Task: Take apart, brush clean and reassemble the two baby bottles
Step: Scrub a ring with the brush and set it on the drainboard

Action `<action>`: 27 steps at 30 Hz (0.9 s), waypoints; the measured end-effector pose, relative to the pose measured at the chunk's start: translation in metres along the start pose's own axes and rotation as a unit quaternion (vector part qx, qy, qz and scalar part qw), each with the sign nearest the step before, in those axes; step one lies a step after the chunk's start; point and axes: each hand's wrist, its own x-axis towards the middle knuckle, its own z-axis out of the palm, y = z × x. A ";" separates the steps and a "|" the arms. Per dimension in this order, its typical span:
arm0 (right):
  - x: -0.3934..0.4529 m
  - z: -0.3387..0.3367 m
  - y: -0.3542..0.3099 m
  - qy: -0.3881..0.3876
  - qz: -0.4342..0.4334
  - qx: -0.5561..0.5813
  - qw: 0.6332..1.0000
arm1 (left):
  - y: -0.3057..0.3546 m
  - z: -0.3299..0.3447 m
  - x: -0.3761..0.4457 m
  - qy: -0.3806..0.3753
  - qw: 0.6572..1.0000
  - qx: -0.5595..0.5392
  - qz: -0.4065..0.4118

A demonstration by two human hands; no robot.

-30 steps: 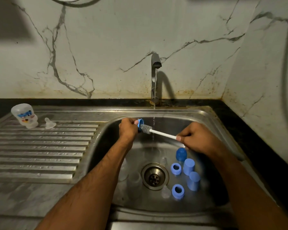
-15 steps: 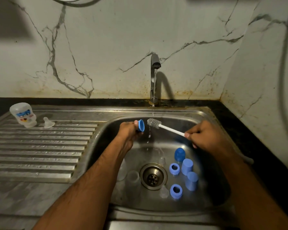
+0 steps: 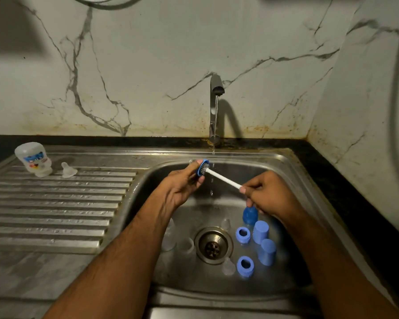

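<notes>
My left hand [image 3: 183, 185] holds a blue bottle ring [image 3: 202, 168] over the sink, under the tap's thin stream. My right hand [image 3: 266, 195] grips the white handle of a small brush [image 3: 224, 178], whose bristle head is pushed into the ring. In the basin lie two blue rings [image 3: 242, 234] [image 3: 245, 265], two light blue caps [image 3: 260, 231] [image 3: 267, 251] and a darker blue cap [image 3: 250, 215]. Clear bottle parts [image 3: 187, 246] lie left of the drain, dim and hard to make out. A clear bottle [image 3: 34, 159] stands upside down on the drainboard beside a clear teat [image 3: 68, 170].
The tap [image 3: 215, 88] runs a thin stream at the back of the steel sink [image 3: 293, 171]. The drain [image 3: 213, 245] sits in the basin's middle. A ribbed drainboard [image 3: 55, 203] stretches to the left. Marble walls close in at the back and right.
The brush was drawn out of the blue ring half a second ago; now its head is back inside the ring. Both hands have shifted slightly up and back.
</notes>
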 end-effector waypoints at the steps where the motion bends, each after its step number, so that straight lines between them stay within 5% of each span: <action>1: -0.001 0.001 -0.002 0.041 -0.014 -0.030 0.999 | 0.000 -0.001 0.001 0.002 1.000 -0.004 -0.002; 5: -0.006 0.001 -0.006 0.144 -0.068 -0.160 0.974 | -0.003 0.000 0.005 0.014 1.000 0.019 0.010; 8: -0.003 0.003 -0.008 0.079 -0.065 -0.124 0.987 | -0.004 -0.001 0.007 0.011 1.000 0.008 0.014; 12: -0.001 0.001 -0.012 -0.059 0.040 0.056 0.996 | 0.000 -0.003 0.010 -0.023 0.998 -0.045 0.022; 21: -0.014 -0.014 -0.014 0.134 -0.034 -0.102 0.985 | -0.003 -0.002 0.010 -0.001 0.998 0.000 0.055; 27: -0.011 -0.019 -0.013 0.035 -0.022 -0.062 0.997 | -0.002 0.000 0.009 0.004 0.998 0.007 0.056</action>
